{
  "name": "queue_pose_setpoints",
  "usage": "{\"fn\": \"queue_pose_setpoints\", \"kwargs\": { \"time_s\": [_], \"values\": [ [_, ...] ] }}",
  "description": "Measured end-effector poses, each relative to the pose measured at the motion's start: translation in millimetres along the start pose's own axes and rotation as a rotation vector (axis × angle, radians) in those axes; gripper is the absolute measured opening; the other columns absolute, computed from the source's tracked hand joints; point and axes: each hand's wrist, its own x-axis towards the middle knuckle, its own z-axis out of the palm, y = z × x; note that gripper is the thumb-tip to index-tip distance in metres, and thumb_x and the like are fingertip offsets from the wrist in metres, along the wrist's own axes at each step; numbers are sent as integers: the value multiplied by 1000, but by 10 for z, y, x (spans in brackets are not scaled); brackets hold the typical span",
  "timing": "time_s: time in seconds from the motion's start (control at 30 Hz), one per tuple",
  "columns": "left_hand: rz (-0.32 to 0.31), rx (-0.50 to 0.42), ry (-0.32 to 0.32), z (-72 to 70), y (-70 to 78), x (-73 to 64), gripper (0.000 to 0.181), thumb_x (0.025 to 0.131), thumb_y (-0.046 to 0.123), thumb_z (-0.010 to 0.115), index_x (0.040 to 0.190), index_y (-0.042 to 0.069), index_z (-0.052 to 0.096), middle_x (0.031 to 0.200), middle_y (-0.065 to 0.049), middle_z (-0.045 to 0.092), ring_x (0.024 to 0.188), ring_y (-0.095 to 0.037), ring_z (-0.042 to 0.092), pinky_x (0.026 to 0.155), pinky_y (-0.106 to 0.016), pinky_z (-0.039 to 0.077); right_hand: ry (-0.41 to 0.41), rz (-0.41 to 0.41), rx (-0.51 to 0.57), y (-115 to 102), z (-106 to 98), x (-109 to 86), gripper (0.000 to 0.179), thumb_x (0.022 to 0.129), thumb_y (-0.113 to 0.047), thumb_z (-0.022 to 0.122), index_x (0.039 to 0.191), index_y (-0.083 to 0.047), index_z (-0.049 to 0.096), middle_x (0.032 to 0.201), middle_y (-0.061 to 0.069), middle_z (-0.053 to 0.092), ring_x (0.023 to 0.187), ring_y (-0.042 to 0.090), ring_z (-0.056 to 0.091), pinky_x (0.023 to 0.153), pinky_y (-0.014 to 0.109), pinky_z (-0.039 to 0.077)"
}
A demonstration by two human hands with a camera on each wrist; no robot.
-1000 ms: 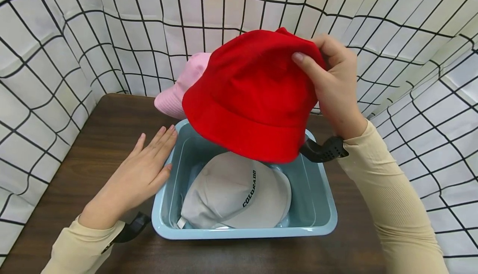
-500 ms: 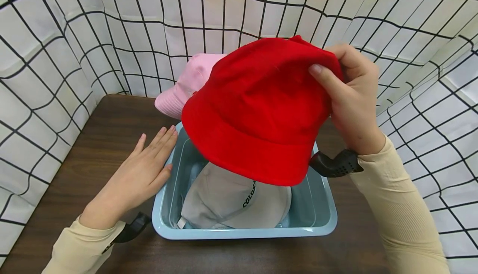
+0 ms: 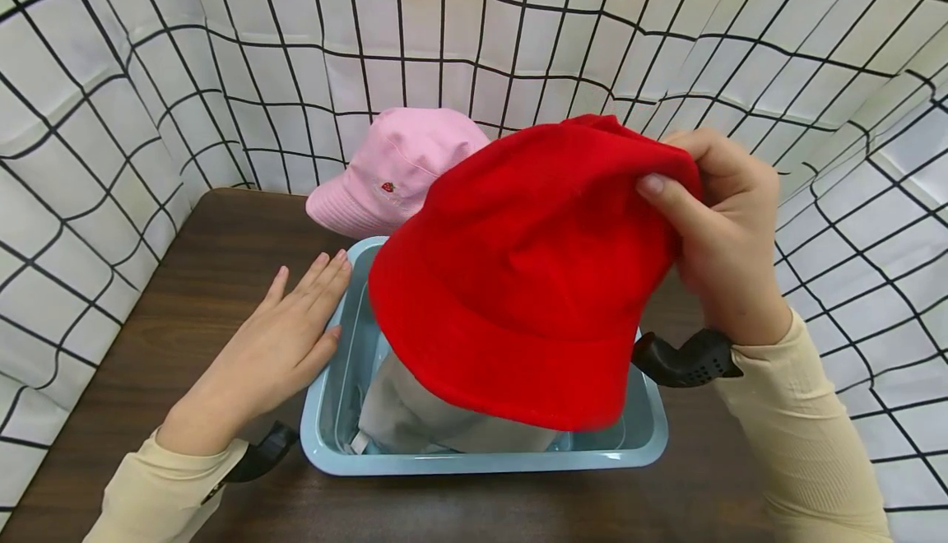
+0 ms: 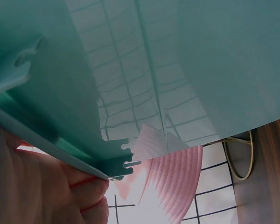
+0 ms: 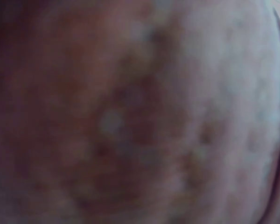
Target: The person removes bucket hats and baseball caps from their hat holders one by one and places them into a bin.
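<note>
My right hand (image 3: 729, 230) pinches the crown of a red bucket hat (image 3: 526, 280), thumb on the near side. The hat hangs brim down over a light blue plastic basin (image 3: 481, 462). Inside the basin lies a pale grey baseball cap (image 3: 437, 415), mostly hidden under the red hat. Against the basin's left rim rests my left hand (image 3: 274, 345), its fingers straight. From the left wrist, the basin's outer wall (image 4: 186, 84) fills most of the view, with the fingers at its rim. Only a blurred close surface shows in the right wrist view.
A pink bucket hat (image 3: 407, 164) with a small strawberry patch sits behind the basin, partly covered by the red hat. The dark wooden table (image 3: 222, 263) is enclosed by black wire grid walls (image 3: 415, 41) backed with white sheeting.
My right hand has moved down and to the right, lowering the red bucket hat over the grey cap and hiding its lettering. More of the pink hat shows. The left hand stays put.
</note>
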Motion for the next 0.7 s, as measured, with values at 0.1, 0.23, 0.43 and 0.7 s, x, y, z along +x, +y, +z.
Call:
{"fn": "queue_pose_setpoints", "kwargs": {
  "time_s": [0.1,0.23,0.43,0.7],
  "values": [
    [1,2,-3,-1,-4,-6,70,90,20,52,149,1,20,153,-17,22,142,-32,13,112,-53,-1,-40,20,10,-16,-2,-50,14,83,4,66,88,15,62,84,18,62,73,26,54,57,26,50],
    [0,3,-9,-3,-7,-6,71,90,21,52,149,1,19,154,-16,21,143,-32,13,112,-53,-1,-90,35,63,-21,14,-109,14,83,5,66,89,17,62,84,17,62,74,26,54,58,26,51],
    [9,13,-15,-13,-18,-5,71,91,22,51,149,1,18,154,-17,21,143,-31,12,112,-52,-2,-186,170,141,-29,39,-212,8,85,5,63,91,11,65,86,16,62,73,25,56,54,26,53],
    [39,21,7,-4,-22,-9,66,92,19,48,148,-3,20,153,-18,22,143,-31,13,113,-51,-1,-323,419,63,185,98,-327,9,90,0,60,91,-5,67,87,11,61,70,22,59,54,27,52]
  ]
}}
